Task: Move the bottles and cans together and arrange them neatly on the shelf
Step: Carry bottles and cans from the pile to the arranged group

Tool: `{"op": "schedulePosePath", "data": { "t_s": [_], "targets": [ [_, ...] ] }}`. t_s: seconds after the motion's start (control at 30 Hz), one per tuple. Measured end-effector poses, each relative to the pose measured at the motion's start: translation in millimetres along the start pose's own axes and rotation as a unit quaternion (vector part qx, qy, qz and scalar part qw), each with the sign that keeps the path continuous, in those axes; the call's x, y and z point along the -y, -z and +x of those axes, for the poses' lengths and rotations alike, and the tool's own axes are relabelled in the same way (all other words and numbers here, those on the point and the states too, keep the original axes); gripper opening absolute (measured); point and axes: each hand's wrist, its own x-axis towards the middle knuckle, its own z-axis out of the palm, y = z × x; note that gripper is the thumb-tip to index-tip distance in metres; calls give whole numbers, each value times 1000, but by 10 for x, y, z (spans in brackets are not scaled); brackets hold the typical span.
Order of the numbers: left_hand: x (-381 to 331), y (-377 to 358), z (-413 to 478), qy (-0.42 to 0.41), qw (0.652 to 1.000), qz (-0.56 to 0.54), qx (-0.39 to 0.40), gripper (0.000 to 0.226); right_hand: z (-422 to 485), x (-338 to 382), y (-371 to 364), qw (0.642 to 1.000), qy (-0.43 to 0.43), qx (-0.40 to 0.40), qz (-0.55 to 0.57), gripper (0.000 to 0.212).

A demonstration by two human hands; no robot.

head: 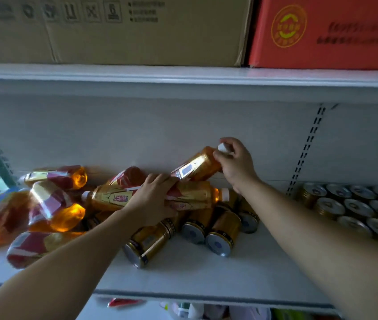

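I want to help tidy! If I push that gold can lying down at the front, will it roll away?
Probably yes: the gold can lies on its round side on the smooth white shelf, so a sideways push should roll it. It looks like metal, so likely stiff, not squishy.

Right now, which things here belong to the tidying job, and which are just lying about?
Job: tilted bottle, gripped by the right hand; lying bottle, gripped by the left hand; bottle heap on the left; toppled cans; upright cans on the right; the shelf they sit on.
Lying about: brown carton and red carton on the upper shelf.
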Motion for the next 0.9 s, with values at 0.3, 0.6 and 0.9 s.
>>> {"op": "schedulePosePath", "data": {
  "t_s": [0.3,0.6,0.9],
  "targets": [
    [-141,210,-234,76,926,-369,-25,54,-590,506,373,946,51,-312,73,36],
    [-1257,-114,-390,66,752,-632,175,54,-1801,314,1033,911,-75,-400,61,26],
    [-3127,-588,-739,49,652,-680,333,56,-3021,517,2711,854,-139,-499,47,19]
  ]
}}
